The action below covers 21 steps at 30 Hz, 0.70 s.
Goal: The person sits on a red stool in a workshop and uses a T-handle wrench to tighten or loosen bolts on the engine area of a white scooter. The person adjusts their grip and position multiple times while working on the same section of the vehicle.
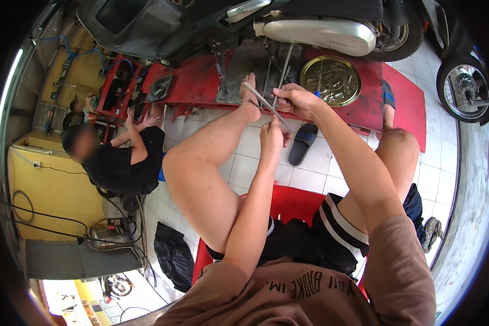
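Seemingly midway: rod (259,96) is gripped by left hand (276,133), second rod (284,70) by right hand (298,101), both held near bench (371,81); no finished step is shown, remainder can't be told

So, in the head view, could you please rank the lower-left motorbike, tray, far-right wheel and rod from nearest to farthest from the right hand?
1. Rod: in the right hand's grip.
2. Tray: just right of it.
3. Wheel: far right.
4. Motorbike: lower left, beyond the doorway.
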Available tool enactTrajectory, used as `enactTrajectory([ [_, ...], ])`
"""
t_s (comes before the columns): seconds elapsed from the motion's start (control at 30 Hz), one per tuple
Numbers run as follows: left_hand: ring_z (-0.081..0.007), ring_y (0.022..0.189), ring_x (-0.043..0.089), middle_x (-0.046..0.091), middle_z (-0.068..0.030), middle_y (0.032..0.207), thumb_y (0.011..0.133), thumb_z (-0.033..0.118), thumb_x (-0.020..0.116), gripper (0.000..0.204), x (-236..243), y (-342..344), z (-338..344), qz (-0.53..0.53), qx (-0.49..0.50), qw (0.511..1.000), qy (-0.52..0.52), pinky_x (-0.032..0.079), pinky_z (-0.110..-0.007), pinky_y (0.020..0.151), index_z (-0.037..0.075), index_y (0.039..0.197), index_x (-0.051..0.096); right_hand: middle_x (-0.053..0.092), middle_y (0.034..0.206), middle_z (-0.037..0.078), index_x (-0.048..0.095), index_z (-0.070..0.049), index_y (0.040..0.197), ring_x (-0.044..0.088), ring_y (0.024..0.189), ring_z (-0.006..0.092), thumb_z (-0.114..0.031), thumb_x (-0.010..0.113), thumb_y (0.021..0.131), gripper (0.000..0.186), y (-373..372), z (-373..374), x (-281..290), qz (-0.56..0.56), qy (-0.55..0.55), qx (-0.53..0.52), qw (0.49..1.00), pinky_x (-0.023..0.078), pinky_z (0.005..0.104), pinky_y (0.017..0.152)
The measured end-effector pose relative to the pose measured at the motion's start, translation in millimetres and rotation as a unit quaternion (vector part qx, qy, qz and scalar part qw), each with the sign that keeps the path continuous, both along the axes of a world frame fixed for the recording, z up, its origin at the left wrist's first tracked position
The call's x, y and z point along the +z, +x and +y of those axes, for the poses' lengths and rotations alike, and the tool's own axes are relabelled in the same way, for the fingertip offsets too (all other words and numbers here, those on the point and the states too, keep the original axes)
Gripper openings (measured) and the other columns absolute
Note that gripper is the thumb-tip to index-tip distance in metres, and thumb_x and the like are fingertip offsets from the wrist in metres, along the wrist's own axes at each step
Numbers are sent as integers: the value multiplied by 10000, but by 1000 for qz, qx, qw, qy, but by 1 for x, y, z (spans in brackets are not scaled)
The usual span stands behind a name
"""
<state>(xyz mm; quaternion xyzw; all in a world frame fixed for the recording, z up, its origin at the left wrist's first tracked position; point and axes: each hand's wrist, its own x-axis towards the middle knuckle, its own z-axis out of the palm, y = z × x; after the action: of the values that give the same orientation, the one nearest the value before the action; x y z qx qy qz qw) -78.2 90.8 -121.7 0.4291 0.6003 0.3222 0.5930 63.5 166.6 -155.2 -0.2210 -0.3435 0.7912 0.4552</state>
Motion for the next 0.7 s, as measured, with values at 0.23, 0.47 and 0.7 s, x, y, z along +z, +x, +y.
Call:
enactTrajectory([
  [0.23,-24,500,424,582,-29,713,955,149,485,372,23,-2,10,78,-54,940,329,313,-181,403,-7,1293,494,423,579,-40,547,-61,785,331,532,74,-240,529,954,247,6,-5,7,10,-45,-30,998,308,225,496],
  [0.47,-117,398,512,503,-64,455,1006,354,362,482,-20,-11,1,135,6,960,245,390,-250,393,-40,895,615,499,616,-5,546,-66,755,407,533,80,-204,589,915,215,-8,-7,8,21,-27,4,999,336,220,489],
  [0.7,-75,509,441,507,-10,611,991,503,278,616,36,11,-5,-14,-105,991,84,317,-203,464,2,1049,631,530,619,-12,617,-44,795,404,500,56,-182,619,891,168,7,-5,-1,-60,-2,3,998,319,210,459],
])
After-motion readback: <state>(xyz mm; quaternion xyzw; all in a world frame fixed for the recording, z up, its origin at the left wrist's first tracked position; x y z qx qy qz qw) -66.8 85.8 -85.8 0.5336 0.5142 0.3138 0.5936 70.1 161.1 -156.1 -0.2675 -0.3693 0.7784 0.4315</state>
